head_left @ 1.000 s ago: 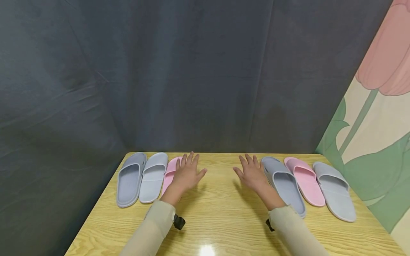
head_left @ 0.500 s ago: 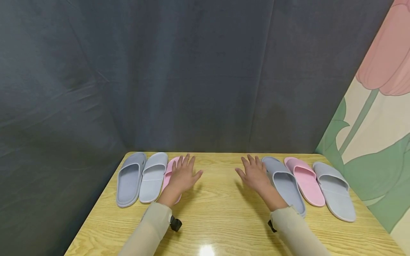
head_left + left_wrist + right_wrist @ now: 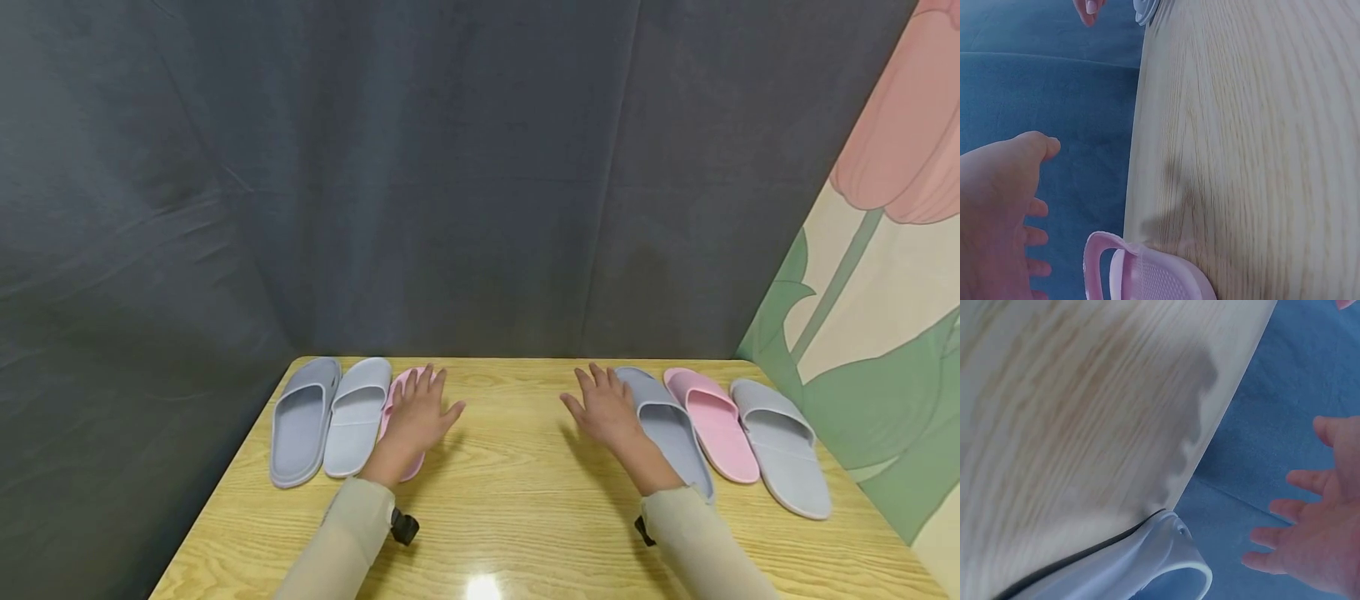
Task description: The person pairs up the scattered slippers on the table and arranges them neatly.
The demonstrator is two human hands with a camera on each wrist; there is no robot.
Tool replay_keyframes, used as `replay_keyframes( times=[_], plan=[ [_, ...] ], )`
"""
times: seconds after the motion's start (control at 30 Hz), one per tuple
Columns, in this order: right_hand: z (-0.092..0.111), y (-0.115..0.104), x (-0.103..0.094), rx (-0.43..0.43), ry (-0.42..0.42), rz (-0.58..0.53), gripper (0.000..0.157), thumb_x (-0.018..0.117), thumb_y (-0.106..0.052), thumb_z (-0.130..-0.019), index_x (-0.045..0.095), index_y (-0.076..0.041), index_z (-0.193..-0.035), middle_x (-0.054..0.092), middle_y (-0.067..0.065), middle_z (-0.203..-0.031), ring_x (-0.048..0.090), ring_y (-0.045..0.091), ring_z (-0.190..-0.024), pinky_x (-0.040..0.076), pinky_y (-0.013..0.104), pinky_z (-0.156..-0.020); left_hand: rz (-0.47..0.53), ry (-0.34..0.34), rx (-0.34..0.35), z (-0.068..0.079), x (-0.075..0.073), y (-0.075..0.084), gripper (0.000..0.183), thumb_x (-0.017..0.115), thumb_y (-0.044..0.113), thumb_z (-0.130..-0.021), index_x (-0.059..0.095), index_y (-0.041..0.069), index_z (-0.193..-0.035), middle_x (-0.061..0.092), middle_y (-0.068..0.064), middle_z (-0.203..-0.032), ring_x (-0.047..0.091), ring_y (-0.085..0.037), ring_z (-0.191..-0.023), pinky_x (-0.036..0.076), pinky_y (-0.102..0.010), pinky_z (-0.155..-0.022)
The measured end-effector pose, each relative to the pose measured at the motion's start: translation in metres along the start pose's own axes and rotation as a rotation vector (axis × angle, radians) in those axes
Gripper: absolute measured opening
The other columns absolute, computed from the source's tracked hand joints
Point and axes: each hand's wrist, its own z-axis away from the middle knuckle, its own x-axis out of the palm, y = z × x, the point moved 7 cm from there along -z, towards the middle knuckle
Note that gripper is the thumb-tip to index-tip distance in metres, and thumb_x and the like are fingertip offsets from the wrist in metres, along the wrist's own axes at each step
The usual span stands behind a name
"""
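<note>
My left hand (image 3: 417, 418) hovers palm down with fingers spread, partly hiding a pink slipper (image 3: 412, 468) beneath it. In the left wrist view that pink slipper (image 3: 1163, 278) lies below the hand, apart from the fingers. My right hand (image 3: 609, 412) is also held flat in the air, holding nothing, just left of a blue-grey slipper (image 3: 671, 437). From the right wrist the same blue-grey slipper (image 3: 1116, 562) shows its side and strap opening. Further left lie a light grey slipper (image 3: 355, 437) and a darker grey one. On the right rest another pink slipper (image 3: 723, 437) and a light grey slipper (image 3: 787, 467).
All the slippers lie toes away on a wooden table (image 3: 517, 500). A dark curtain (image 3: 465, 183) hangs behind the table's far edge and along its left. At the right stands a wall (image 3: 877, 350) painted with tulips.
Both hands have drifted apart: the left one moves left over the pink slipper, the right one moves right toward the blue-grey slipper. The slippers stay where they lay.
</note>
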Motion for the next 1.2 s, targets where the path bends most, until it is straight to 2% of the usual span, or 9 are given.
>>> replay_keyframes(
  times=[0.37,0.5,0.83,1.2],
  plan=[
    [0.003,0.010,-0.008,0.034,0.006,0.016,0.063,0.051,-0.040,-0.105,0.042,0.002,-0.150,0.031,0.032,-0.156,0.024,0.057,-0.143,0.020,0.072,-0.113,-0.011,0.010,-0.006,0.002,-0.003,-0.010,0.073,0.053,0.054,-0.100,0.038,0.008,-0.155,0.032,-0.020,-0.161,0.025,-0.044,-0.149,0.017,-0.063,-0.119],
    [0.005,0.013,-0.011,0.041,0.012,0.008,0.063,0.051,-0.039,-0.105,0.042,0.003,-0.150,0.032,0.033,-0.155,0.025,0.057,-0.143,0.020,0.073,-0.112,0.013,0.005,-0.020,0.003,-0.003,-0.014,0.073,0.054,0.053,-0.100,0.038,0.007,-0.155,0.033,-0.020,-0.160,0.026,-0.045,-0.148,0.016,-0.063,-0.119],
    [0.007,0.023,-0.014,0.057,0.010,-0.018,0.063,0.051,-0.039,-0.105,0.041,0.004,-0.150,0.031,0.034,-0.155,0.026,0.056,-0.142,0.019,0.073,-0.112,0.021,0.041,-0.034,0.002,-0.003,-0.026,0.071,0.059,0.049,-0.098,0.044,0.003,-0.151,0.039,-0.024,-0.155,0.031,-0.048,-0.144,0.023,-0.064,-0.116],
    [0.005,0.034,-0.017,0.048,0.056,-0.013,0.061,0.054,-0.037,-0.104,0.045,0.005,-0.147,0.035,0.035,-0.152,0.029,0.057,-0.139,0.022,0.073,-0.110,0.051,0.065,-0.041,0.000,-0.005,-0.034,0.067,0.065,0.043,-0.095,0.049,0.000,-0.145,0.042,-0.028,-0.151,0.035,-0.049,-0.141,0.028,-0.064,-0.113]
  ],
)
